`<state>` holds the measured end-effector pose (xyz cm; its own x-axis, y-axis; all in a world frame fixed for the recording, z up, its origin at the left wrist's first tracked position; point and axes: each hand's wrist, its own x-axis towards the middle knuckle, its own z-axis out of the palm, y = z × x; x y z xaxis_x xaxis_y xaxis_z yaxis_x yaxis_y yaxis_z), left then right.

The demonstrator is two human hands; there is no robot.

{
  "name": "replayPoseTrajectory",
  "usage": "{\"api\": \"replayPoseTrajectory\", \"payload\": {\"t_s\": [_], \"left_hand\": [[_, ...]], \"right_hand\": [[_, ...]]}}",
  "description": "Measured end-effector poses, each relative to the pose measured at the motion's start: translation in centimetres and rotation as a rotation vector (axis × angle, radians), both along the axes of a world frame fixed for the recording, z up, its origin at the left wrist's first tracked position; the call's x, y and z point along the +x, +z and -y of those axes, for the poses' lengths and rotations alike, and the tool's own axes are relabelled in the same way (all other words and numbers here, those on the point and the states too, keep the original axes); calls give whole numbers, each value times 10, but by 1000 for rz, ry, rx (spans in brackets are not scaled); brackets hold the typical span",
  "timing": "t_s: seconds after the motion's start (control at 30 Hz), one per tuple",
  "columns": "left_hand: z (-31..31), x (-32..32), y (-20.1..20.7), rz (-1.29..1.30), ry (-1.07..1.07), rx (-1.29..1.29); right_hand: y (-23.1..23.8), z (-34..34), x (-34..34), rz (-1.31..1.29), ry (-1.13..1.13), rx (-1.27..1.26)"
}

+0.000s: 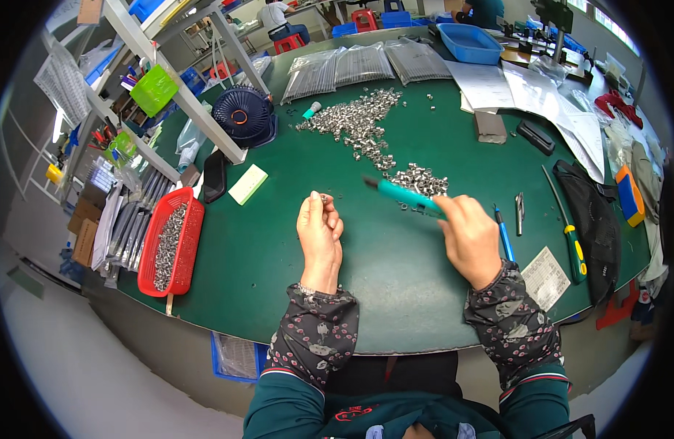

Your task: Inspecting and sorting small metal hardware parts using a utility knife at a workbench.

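Observation:
My left hand [321,238] is raised over the green table, thumb and fingertips pinched together. Whatever sits in that pinch is too small to make out. My right hand [470,238] is wrapped round a teal-handled tool [408,196]; its dark tip points left and is blurred. Under and beyond the tool lies a small pile of short silvery metal sleeves [422,178]. A larger heap of the same metal pieces [355,121] spreads farther back, with a teal-and-grey cylindrical piece [312,110] at its left edge.
At the left stand a red basket [196,238] of small metal parts, a phone [215,176] and a dark blue fan [243,115]. Bagged rods [362,66] lie at the back. On the right are a blue pen [504,233], a screwdriver [573,245] and papers [490,84].

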<state>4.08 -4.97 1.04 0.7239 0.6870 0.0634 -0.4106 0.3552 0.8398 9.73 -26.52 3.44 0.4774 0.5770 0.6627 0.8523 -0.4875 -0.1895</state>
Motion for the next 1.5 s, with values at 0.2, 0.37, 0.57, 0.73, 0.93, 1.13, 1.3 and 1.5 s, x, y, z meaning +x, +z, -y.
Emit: {"api": "replayPoseTrajectory", "payload": {"t_s": [0.2,0.37,0.57,0.73,0.93,1.13,1.3,1.5], "left_hand": [[1,-1,-2,34,-143,-158],[9,0,-5,-69,-412,-171],[46,12,-3,-458,-166,1159],[61,28,-1,-603,-13,1514],[57,38,-13,-621,1,1518],[50,29,3,-429,-307,671],[35,1,9,-91,-586,-203],[16,-10,-2,-22,-587,-287]], "right_hand": [[-5,4,1,-38,3,-67],[-2,5,7,-318,-80,444],[-5,4,9,-599,-133,602],[-8,6,11,-570,-126,606],[-6,5,12,-611,-93,635],[-9,9,17,-805,-43,579],[-8,7,12,-933,96,625],[-5,7,6,-960,141,499]]}}
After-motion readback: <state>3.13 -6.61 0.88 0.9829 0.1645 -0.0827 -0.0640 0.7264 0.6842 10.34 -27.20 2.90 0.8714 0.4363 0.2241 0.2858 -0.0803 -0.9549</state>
